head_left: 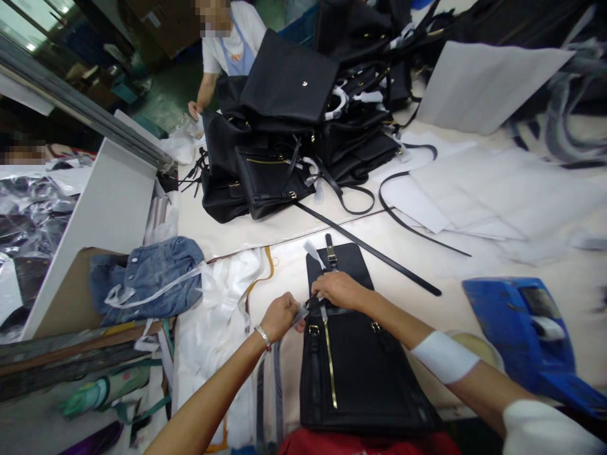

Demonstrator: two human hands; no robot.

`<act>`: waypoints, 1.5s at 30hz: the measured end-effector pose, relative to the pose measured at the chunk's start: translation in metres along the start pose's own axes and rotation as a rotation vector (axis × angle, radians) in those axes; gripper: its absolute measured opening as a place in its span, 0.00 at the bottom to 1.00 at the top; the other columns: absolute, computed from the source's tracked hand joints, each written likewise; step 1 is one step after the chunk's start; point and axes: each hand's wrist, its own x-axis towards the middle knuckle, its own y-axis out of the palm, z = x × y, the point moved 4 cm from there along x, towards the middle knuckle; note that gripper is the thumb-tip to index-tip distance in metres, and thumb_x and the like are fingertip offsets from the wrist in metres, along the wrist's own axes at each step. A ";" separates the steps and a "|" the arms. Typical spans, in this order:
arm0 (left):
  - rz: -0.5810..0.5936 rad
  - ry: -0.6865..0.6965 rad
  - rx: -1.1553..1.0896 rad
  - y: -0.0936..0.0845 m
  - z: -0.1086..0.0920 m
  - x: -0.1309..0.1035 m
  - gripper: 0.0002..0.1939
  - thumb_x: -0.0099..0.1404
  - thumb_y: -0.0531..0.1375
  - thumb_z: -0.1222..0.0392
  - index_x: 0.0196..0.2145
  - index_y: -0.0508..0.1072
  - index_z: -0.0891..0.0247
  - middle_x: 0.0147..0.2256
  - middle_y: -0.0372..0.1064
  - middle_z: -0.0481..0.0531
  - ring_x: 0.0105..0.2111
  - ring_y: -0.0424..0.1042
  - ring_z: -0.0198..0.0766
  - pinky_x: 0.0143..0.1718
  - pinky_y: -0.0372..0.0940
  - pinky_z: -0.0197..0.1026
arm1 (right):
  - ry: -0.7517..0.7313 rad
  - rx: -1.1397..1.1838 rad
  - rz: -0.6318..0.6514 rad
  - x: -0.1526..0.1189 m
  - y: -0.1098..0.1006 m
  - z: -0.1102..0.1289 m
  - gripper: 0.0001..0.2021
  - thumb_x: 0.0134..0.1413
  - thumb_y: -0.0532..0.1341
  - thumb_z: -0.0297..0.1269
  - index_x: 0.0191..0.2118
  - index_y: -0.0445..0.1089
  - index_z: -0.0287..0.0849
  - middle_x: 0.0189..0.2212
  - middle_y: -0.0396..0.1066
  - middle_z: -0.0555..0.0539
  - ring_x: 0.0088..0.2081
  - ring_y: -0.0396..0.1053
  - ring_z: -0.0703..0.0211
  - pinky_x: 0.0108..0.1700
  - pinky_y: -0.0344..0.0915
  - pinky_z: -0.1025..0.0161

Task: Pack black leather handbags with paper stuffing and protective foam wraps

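A black backpack [365, 373] lies on the table in front of me, with a gold zipper [330, 363], buckled straps and its top flap [353, 262] spread away from me. My left hand [283, 316] is closed beside the bag's left edge, pinching a thin translucent plastic strip [300, 313]. Over the upper part of the bag, my right hand [340, 289] is closed with its fingertips on a dark strap, which partly hides behind them. Pale wrapping [314, 254] sticks out above that hand, near a gold-coloured buckle [331, 253].
Several black bags [289, 82] are piled at the back, with a long strap [370, 248] trailing forward. White sheets [455, 196] lie right, near a blue tape dispenser [521, 335]. Denim cloth [147, 278] and white wrapping [222, 316] lie left. Another person [232, 38] stands across the table.
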 end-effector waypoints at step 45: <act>0.066 -0.024 0.489 0.041 -0.032 0.065 0.04 0.59 0.52 0.64 0.29 0.66 0.64 0.27 0.74 0.59 0.33 0.74 0.45 0.35 0.60 0.40 | 0.129 0.048 -0.094 -0.028 0.021 -0.008 0.09 0.58 0.52 0.33 0.42 0.67 0.39 0.30 0.71 0.44 0.38 0.67 0.55 0.56 0.47 0.54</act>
